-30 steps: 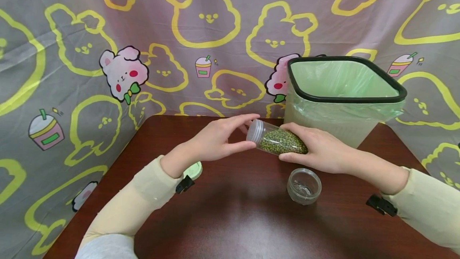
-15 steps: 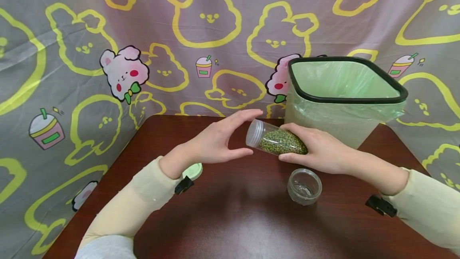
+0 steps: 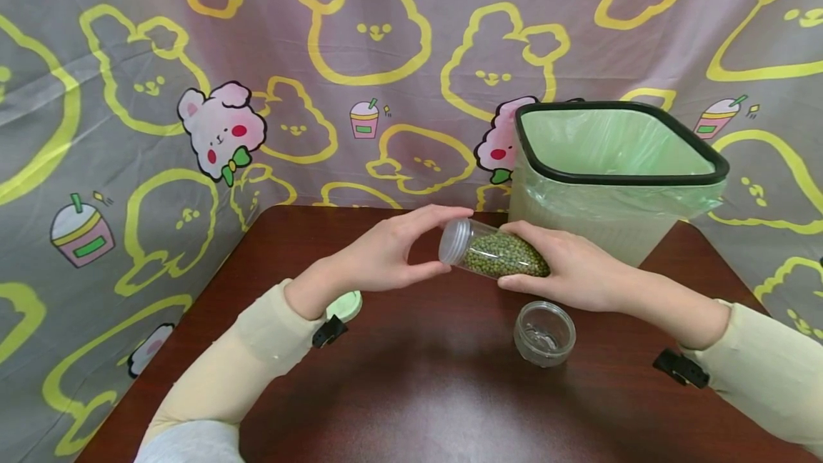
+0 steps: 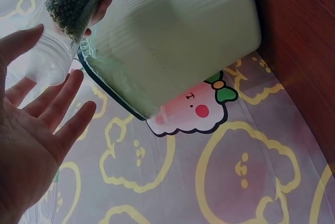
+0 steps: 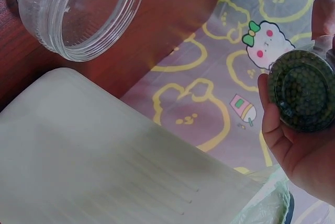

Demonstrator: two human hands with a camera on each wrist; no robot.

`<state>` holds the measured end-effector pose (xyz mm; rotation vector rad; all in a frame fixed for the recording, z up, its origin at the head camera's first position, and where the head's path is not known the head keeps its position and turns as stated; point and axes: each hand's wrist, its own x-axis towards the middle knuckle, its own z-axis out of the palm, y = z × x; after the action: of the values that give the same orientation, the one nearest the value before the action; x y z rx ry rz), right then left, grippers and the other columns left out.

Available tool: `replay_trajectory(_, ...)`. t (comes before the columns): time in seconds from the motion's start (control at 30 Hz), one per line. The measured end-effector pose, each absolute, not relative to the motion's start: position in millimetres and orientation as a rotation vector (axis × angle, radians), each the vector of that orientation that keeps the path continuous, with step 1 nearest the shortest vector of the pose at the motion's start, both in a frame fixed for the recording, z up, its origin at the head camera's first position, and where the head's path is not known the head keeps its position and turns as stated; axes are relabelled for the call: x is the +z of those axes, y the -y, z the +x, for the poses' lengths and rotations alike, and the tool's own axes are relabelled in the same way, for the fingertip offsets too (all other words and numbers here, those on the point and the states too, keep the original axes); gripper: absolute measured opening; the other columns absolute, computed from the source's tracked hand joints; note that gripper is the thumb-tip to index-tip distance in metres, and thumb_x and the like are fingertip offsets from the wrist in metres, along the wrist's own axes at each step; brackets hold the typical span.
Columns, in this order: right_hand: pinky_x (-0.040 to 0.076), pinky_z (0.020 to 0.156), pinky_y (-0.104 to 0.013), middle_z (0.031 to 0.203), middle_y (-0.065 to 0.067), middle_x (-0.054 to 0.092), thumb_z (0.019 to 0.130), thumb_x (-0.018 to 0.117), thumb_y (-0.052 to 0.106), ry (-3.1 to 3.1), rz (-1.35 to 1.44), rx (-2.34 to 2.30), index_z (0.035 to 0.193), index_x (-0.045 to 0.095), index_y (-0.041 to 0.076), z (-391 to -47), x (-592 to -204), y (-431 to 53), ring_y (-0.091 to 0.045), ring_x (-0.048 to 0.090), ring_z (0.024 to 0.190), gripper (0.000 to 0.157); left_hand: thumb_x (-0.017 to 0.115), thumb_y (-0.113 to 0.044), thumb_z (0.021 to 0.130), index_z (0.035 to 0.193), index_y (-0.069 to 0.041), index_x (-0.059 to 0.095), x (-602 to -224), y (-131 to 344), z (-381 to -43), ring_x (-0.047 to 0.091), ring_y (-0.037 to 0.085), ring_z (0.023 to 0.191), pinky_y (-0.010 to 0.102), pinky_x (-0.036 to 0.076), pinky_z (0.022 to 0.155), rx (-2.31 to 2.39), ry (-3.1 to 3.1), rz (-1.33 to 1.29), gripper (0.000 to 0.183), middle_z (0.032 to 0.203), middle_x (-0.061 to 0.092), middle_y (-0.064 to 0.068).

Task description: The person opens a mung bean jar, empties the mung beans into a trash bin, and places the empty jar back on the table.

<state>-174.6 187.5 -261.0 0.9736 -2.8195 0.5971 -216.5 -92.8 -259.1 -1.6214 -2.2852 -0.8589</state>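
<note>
gripping the bean jar (image 3: 498, 252) around its body with the right hand (image 3: 566, 266), tilted on its side above the far middle of the table (image 3: 411, 391), capped end pointing left. closing the left hand (image 3: 386, 256) on the clear cap (image 3: 454, 240), thumb below and fingers above, just touching or about to pinch. probably the cap-turning step: keeping the jar body steady, pinching the cap rim firmly, raising the mouth before loosening so the green beans (image 5: 302, 97) are not spilling. standing near and right, an empty clear jar (image 3: 544, 333); standing far right, a lined bin (image 3: 614, 170).

showing the left fingers (image 4: 57, 106) spread and fairly straight in the left wrist view, so not telling for sure whether pinching or only touching. hiding a pale green lid (image 3: 347, 304) partly behind the left forearm. not showing the cap's threads or seal. cutting off the bin's base and the table's near edge.
</note>
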Motion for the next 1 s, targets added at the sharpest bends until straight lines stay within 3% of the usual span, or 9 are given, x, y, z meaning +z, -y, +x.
replay_trajectory(0.37, 0.048, 0.075, -0.039, 0.105, 0.003, 0.061, 0.086, 0.066, 0.057, 2.832, 0.964, 0.595, 0.131, 0.049, 0.018, -173.3, -262.0, -186.2, -0.012, 0.057, 0.088, 0.062, 0.076, -0.025, 0.087, 0.14, -0.01, 0.048, -259.3, 93.2, -216.5, 0.06, 0.007, 0.094, 0.026, 0.048, 0.079, -0.957, 2.408, -1.531, 0.062, 0.11, 0.062, -0.003)
replay_trajectory(0.53, 0.048, 0.075, -0.039, 0.105, 0.003, 0.061, 0.086, 0.067, 0.055, 2.829, 0.962, 0.597, 0.131, 0.05, 0.017, -173.1, -261.4, -186.2, -0.012, 0.057, 0.088, 0.061, 0.076, -0.027, 0.087, 0.142, -0.011, 0.047, -258.4, 92.7, -215.5, 0.06, 0.004, 0.094, 0.026, 0.048, 0.081, -0.934, 2.446, -1.489, 0.064, 0.107, 0.063, -0.004)
replay_trajectory(0.83, 0.048, 0.076, -0.04, 0.105, 0.003, 0.061, 0.085, 0.066, 0.058, 2.832, 0.952, 0.587, 0.131, 0.05, 0.017, -172.6, -260.0, -186.2, -0.013, 0.057, 0.089, 0.064, 0.08, -0.033, 0.082, 0.149, -0.015, 0.035, -258.9, 95.7, -214.9, 0.052, 0.006, 0.117, 0.034, 0.04, 0.1, -0.953, 2.415, -1.486, 0.082, 0.137, 0.05, -0.002)
replay_trajectory(1.0, 0.048, 0.077, -0.041, 0.106, 0.003, 0.061, 0.086, 0.066, 0.057, 2.825, 0.957, 0.58, 0.131, 0.05, 0.017, -172.9, -260.6, -186.5, -0.013, 0.057, 0.09, 0.063, 0.079, -0.028, 0.083, 0.147, -0.012, 0.036, -258.1, 95.1, -215.0, 0.049, 0.008, 0.121, 0.036, 0.042, 0.099, -0.963, 2.36, -1.545, 0.079, 0.138, 0.048, -0.001)
